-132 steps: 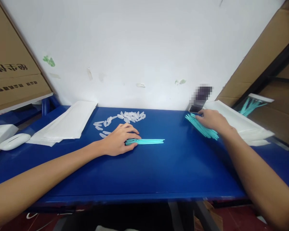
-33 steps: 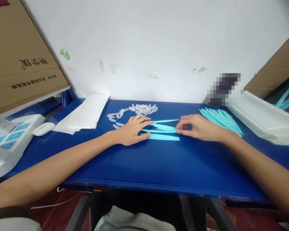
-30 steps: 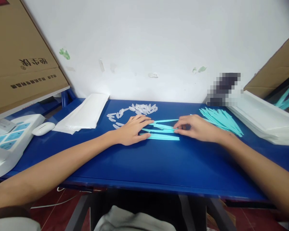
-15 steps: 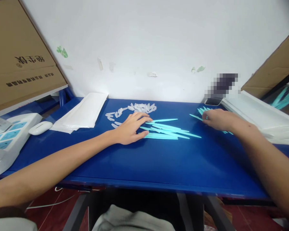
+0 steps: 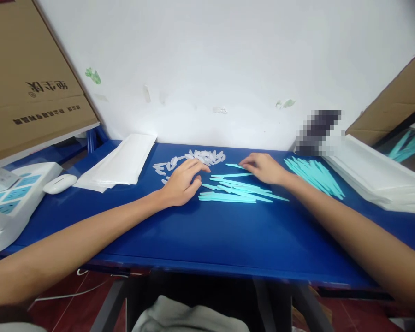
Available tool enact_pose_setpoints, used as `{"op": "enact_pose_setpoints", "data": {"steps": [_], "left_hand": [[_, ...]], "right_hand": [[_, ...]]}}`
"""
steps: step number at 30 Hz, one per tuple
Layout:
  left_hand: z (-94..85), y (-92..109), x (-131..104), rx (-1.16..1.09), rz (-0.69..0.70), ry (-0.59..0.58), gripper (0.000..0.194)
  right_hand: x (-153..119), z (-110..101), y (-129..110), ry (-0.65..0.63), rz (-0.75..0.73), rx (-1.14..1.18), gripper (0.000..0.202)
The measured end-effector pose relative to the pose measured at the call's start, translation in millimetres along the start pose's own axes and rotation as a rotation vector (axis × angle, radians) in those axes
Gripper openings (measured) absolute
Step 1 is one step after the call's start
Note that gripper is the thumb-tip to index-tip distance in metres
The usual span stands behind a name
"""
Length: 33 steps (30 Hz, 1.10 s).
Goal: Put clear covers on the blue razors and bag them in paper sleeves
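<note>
The right hand (image 5: pixel 263 168) held its fingertips narrow, pinching one turquoise stick (image 5: pixel 232 165) near its right end, just above the blue table (image 5: pixel 193 240). The left hand (image 5: pixel 184 182) stood half open, thumb and fingers apart, beside the loose sticks (image 5: pixel 240 198) fanned across the middle. The heaped sticks (image 5: pixel 314 177) lay beyond the right wrist. Each seemed light, thin and fairly stiff, probably smooth plastic that could slide or snap if bent; a gentle pinch on the broader shaft, clear of the slender tip, looked the surest hold
</note>
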<state>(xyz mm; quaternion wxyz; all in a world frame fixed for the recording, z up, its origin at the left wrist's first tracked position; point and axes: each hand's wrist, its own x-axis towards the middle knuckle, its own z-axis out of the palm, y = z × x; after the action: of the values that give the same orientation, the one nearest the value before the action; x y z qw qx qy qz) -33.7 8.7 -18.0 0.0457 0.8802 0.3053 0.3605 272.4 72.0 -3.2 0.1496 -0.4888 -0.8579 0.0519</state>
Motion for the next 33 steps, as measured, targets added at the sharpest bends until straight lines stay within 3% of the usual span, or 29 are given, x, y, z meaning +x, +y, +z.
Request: {"op": "enact_pose_setpoints", "data": {"steps": [6, 9, 13, 15, 20, 27, 33], "left_hand": [[2.6, 2.8, -0.8, 0.049, 0.085, -0.099, 0.033], [2.5, 2.8, -1.6, 0.032, 0.061, -0.019, 0.035], [-1.2, 0.3, -1.2, -0.007, -0.019, 0.063, 0.031], [-3.8, -0.8, -0.1, -0.003, -0.052, 0.037, 0.026], [-10.1, 1.0, 1.2, 0.027, -0.046, -0.087, 0.027], [-13.4, 8.1, -1.1, 0.024, 0.025, -0.4, 0.036], [-13.4, 7.6, -1.1, 0.042, 0.009, -0.442, 0.04]], "right_hand": [[-21.4, -1.3, -21.7, -0.013, -0.149, 0.222, 0.037], [-34.6, -3.1, -24.3, 0.086, -0.223, 0.161, 0.038], [-44.6, -11.4, -22.5, 0.16, -0.118, -0.032, 0.038], [-47.8, -17.9, -21.8, 0.121, -0.04, -0.039, 0.039], [-55.7, -36.9, -20.7, -0.17, 0.003, 0.023, 0.035], [-58.6, -46.3, -16.9, -0.319, -0.06, 0.091, 0.031], [-58.3, -43.1, -16.1, -0.328, -0.036, 0.08, 0.026]]}}
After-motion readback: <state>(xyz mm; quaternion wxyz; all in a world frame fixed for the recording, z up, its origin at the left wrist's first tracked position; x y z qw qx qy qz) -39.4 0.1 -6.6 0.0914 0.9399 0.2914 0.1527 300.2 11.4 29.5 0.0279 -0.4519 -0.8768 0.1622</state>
